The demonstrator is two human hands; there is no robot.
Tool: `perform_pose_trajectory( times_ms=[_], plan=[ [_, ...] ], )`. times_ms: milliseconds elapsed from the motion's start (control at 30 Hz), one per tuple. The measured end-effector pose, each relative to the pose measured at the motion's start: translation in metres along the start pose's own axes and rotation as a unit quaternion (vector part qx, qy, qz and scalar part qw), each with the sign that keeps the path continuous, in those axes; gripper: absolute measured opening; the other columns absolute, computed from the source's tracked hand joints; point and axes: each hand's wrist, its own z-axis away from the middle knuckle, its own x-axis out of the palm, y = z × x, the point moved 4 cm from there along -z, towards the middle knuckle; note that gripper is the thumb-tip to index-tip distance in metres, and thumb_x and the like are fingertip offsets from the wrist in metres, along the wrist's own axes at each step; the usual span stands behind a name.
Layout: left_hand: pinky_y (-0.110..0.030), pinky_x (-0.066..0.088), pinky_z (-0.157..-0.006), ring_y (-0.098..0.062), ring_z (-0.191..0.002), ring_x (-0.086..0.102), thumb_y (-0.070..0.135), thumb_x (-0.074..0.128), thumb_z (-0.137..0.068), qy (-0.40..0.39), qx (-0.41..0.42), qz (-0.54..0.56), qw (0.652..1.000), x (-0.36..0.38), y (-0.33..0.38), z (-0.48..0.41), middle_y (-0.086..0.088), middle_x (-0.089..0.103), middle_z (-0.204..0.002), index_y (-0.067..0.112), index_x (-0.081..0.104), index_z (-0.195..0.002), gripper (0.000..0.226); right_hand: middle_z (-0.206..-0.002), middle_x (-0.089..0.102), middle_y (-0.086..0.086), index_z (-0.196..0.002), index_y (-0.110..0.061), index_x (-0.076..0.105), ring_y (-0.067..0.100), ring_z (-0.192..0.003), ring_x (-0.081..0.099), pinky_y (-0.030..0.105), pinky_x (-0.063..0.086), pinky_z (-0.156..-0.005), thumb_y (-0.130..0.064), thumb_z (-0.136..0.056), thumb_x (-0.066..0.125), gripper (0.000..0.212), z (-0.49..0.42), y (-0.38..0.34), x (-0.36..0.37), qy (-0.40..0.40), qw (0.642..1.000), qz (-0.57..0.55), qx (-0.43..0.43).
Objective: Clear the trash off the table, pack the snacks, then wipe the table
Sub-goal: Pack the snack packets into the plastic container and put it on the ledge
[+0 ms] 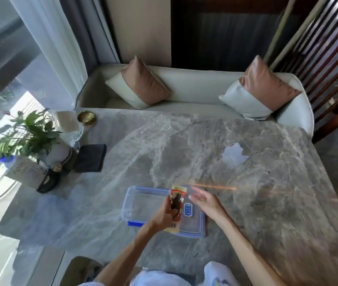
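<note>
both forearms reach in from the near edge, and the left grip [165, 213] is closed around a snack packet [176, 205], holding it upright over a clear plastic container [143, 205] with blue clips that sits on the marble surface [267, 193]. just right of the packet the right grip [205, 201] hovers open, fingers spread, holding nothing, above the container's lid [193, 221]. farther out a crumpled white tissue [234, 154] lies on the right, a dark folded cloth [90, 157] on the left near a potted plant [28, 133] and a brass bowl [86, 117]. beyond stands a pale sofa [195, 87] with two cushions.
</note>
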Motion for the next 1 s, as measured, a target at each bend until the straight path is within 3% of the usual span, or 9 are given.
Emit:
perform_pose_trajectory(
  times_ms=[133,233,333,467,567,667,800,933,1000],
  plan=[
    [-0.012,0.045,-0.064,0.013,-0.06,0.051,-0.007,0.041,-0.092,-0.137,0.014,-0.159,0.978,-0.058,-0.006,0.017,0.013,0.049,-0.081,0.028,0.037,-0.099,0.036,-0.107,0.068,0.009,-0.13,-0.004,0.059,0.009,-0.082,0.059,0.017,0.047,-0.061,-0.008,-0.09,0.065,0.04,-0.001,-0.027,0.047,-0.044,0.998,-0.044,0.01],
    [-0.028,0.044,-0.078,-0.009,-0.079,0.053,0.0,0.048,-0.09,-0.178,0.038,-0.214,0.96,-0.101,-0.007,0.026,0.001,0.056,-0.092,0.02,0.043,-0.111,0.029,-0.096,0.066,0.013,-0.124,-0.001,0.062,0.009,-0.069,0.056,0.012,0.046,-0.054,-0.004,-0.09,0.064,0.034,-0.003,-0.032,0.082,-0.069,0.994,-0.073,0.037],
    [-0.024,0.049,-0.082,-0.014,-0.093,0.059,0.004,0.058,-0.091,-0.192,0.038,-0.128,0.972,-0.138,-0.009,0.032,-0.003,0.061,-0.109,0.015,0.044,-0.134,0.047,-0.089,0.067,0.01,-0.123,0.002,0.062,0.009,-0.068,0.058,0.012,0.047,-0.056,-0.003,-0.089,0.064,0.034,-0.009,-0.03,0.108,-0.035,0.992,-0.109,0.043],
    [-0.028,0.055,-0.074,-0.018,-0.086,0.067,0.012,0.069,-0.084,-0.155,-0.044,0.038,0.986,-0.176,-0.02,0.028,-0.007,0.069,-0.104,0.022,0.054,-0.126,0.045,-0.087,0.065,0.014,-0.118,0.012,0.062,0.014,-0.064,0.054,0.012,0.046,-0.049,0.0,-0.091,0.061,0.03,-0.014,-0.015,0.13,0.073,0.981,-0.165,0.066],
    [-0.04,0.053,-0.088,-0.024,-0.089,0.065,0.003,0.068,-0.085,-0.118,-0.089,0.106,0.983,-0.191,-0.037,0.02,-0.013,0.067,-0.106,0.009,0.056,-0.122,0.04,-0.077,0.063,0.01,-0.115,0.014,0.06,0.017,-0.061,0.052,0.016,0.044,-0.047,0.002,-0.09,0.06,0.028,-0.015,0.005,0.14,0.13,0.962,-0.214,0.11],
    [-0.039,0.055,-0.084,-0.027,-0.087,0.065,0.0,0.065,-0.086,-0.058,-0.119,0.166,0.977,-0.191,-0.047,0.013,-0.022,0.062,-0.109,-0.003,0.052,-0.124,0.04,-0.093,0.064,0.015,-0.113,0.008,0.062,0.017,-0.067,0.058,0.021,0.052,-0.052,0.0,-0.09,0.061,0.025,-0.015,0.022,0.149,0.177,0.942,-0.234,0.164],
    [-0.033,0.054,-0.08,-0.025,-0.084,0.059,-0.013,0.059,-0.085,-0.024,-0.126,0.16,0.979,-0.175,-0.051,0.002,-0.021,0.057,-0.103,-0.002,0.05,-0.121,0.039,-0.095,0.07,0.015,-0.108,-0.001,0.067,0.029,-0.082,0.067,0.041,0.058,-0.073,-0.008,-0.095,0.053,0.02,-0.024,0.031,0.15,0.205,0.959,-0.071,0.182],
    [-0.04,0.047,-0.069,-0.021,-0.066,0.051,-0.016,0.044,-0.086,0.056,-0.095,0.001,0.994,-0.158,-0.055,-0.013,-0.011,0.054,-0.072,0.006,0.055,-0.084,0.024,-0.109,0.071,0.012,-0.109,-0.011,0.067,0.023,-0.092,0.064,0.026,0.043,-0.074,-0.011,-0.098,0.039,0.03,-0.032,0.026,0.155,0.096,0.973,0.115,0.175],
    [-0.046,0.05,-0.074,-0.026,-0.075,0.056,-0.006,0.043,-0.089,0.081,-0.083,-0.066,0.991,-0.149,-0.057,-0.019,-0.018,0.058,-0.079,0.002,0.057,-0.084,0.017,-0.118,0.066,0.011,-0.117,-0.011,0.062,0.021,-0.095,0.059,0.023,0.041,-0.076,-0.011,-0.097,0.037,0.032,-0.037,0.026,0.157,0.06,0.967,0.132,0.207]
  ],
)
